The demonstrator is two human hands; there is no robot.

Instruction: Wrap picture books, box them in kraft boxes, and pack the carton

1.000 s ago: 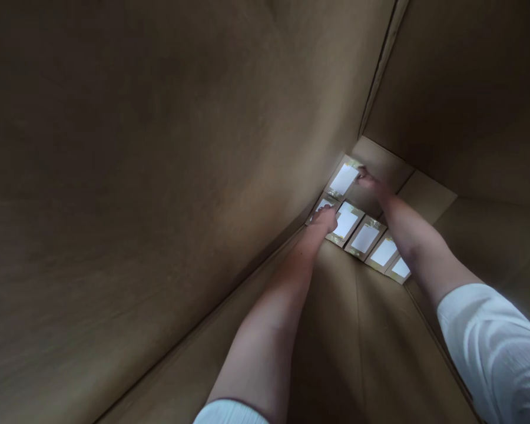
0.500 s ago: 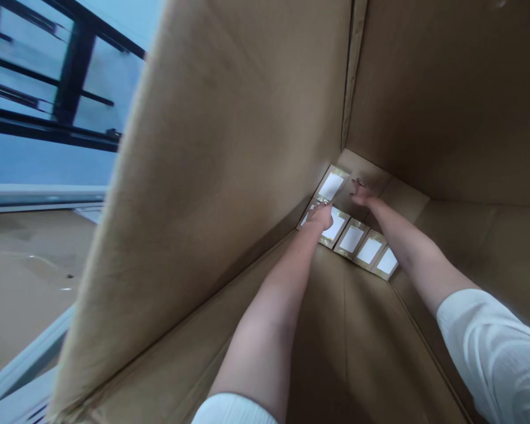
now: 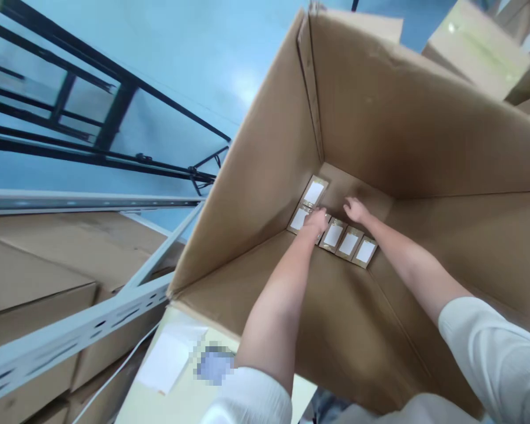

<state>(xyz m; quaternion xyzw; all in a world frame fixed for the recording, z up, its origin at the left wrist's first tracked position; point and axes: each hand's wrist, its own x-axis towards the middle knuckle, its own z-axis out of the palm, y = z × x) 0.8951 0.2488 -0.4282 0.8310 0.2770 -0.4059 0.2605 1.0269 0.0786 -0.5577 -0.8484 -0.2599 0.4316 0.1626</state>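
Observation:
Both my arms reach down into a large, deep cardboard box [image 3: 247, 194]. On its floor lie several small brown boxes with white labels and clear tape, side by side along the near edge, among them one box [image 3: 333, 234] and its neighbour [image 3: 349, 243]. Another small labelled box [image 3: 314, 191] lies behind the row at the left. My left hand [image 3: 317, 220] is over the row, covering part of a small box, its fingers loosely extended. To its right, my right hand [image 3: 355, 209] hovers near the bare cardboard floor, fingers outstretched and holding nothing visible.
A white metal rack beam [image 3: 88, 324] with stacked cartons [image 3: 30, 259] stands at left. Below the large box's left corner is a pale surface with a white paper [image 3: 170, 356]. More cartons [image 3: 477, 50] are at upper right, and a black metal frame [image 3: 115, 112] at upper left.
The view has drawn back, showing more of the large box's rim and surroundings. My left hand has shifted slightly right along the row; my right hand has come lower, away from the far corner.

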